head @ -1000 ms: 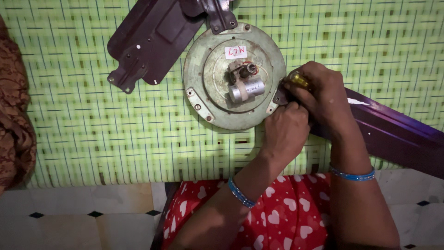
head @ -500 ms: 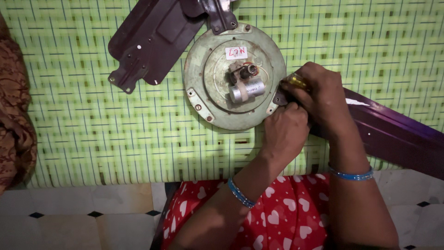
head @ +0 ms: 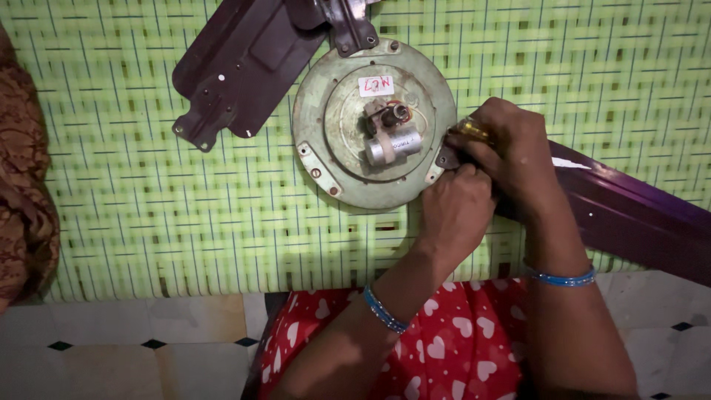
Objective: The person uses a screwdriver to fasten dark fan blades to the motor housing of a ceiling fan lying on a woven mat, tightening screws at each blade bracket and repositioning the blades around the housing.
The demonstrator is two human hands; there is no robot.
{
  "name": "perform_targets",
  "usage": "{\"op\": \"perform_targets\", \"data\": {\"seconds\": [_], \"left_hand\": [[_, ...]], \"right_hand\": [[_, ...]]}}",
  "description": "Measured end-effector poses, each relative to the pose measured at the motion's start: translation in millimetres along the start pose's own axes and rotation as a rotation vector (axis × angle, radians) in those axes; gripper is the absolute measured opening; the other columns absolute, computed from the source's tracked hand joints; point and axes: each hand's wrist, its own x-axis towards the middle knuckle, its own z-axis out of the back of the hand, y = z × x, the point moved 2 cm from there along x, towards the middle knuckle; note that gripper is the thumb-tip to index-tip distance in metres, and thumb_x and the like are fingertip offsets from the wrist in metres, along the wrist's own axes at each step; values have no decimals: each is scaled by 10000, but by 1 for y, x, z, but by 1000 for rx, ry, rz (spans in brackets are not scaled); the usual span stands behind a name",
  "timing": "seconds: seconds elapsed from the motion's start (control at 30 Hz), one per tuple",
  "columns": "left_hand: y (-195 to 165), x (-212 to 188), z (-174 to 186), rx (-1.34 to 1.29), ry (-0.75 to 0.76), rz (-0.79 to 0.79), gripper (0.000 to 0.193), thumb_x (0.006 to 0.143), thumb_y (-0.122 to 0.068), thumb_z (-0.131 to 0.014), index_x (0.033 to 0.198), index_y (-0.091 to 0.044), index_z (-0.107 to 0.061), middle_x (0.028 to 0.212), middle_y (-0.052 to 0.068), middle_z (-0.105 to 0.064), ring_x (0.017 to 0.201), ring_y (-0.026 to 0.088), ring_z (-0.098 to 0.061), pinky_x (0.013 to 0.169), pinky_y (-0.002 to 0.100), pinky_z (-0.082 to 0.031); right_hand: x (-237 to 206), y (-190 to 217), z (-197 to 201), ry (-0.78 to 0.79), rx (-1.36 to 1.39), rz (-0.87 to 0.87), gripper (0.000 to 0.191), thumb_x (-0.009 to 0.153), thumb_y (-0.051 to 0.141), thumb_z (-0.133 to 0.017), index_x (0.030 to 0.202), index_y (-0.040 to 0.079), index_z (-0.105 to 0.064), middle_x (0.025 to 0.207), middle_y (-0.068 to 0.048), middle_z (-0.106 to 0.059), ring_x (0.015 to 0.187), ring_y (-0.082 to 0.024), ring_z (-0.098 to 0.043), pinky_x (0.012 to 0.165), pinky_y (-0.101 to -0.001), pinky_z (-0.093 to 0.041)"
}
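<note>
Little has shifted since the earlier frames. Green woven mat (head: 148, 185) covers a tiled floor (head: 111, 341). Beside the round fan motor (head: 348, 148), right hand (head: 511, 152) grips a yellow-handled tool (head: 474, 130); left hand (head: 455, 211) curls closed against the motor's rim.

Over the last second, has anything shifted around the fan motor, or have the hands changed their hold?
Almost nothing changed. The right hand keeps its grip on the yellow-handled tool at the rim of the round fan motor housing, and the left hand stays pressed beside it. The motor, the dark fan blade and the green woven mat lie as before.
</note>
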Motion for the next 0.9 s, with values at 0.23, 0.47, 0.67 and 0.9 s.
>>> {"op": "perform_targets", "data": {"seconds": [0.23,0.47,0.67,0.9], "left_hand": [[-1,1,-2,8,35,28,181,802,-165,-768,875,-12,-707,960,164,-699,899,383,-694,745,494,-565],[-1,0,2,23,54,32,183,814,-168,-759,915,-30,-695,971,153,-698,903,370,-700,770,489,-570],[-3,2,4,18,65,50,295,853,-223,-726,1083,-45,-679,990,150,-712,895,371,-711,751,497,-570],[-7,6,5,35,13,56,563,974,-366,-642,1460,-89,-575,1024,158,-732,844,367,-716,723,491,-579]], "right_hand": [[-1,-6,2,33,103,56,370,832,106,-836,1176,24,-726,975,-113,-680,852,-243,-690,750,-347,-553],[1,-16,-5,8,-21,-48,304,819,124,-891,1006,-7,-691,922,-143,-676,801,-259,-675,720,-380,-540],[-10,-36,5,-120,503,-162,255,1035,291,-697,1133,72,-611,1004,-9,-672,884,-122,-646,763,-270,-545],[-26,-64,36,-435,850,-174,336,1176,371,-638,1083,49,-617,994,-32,-637,804,-96,-560,714,-238,-455]]}}
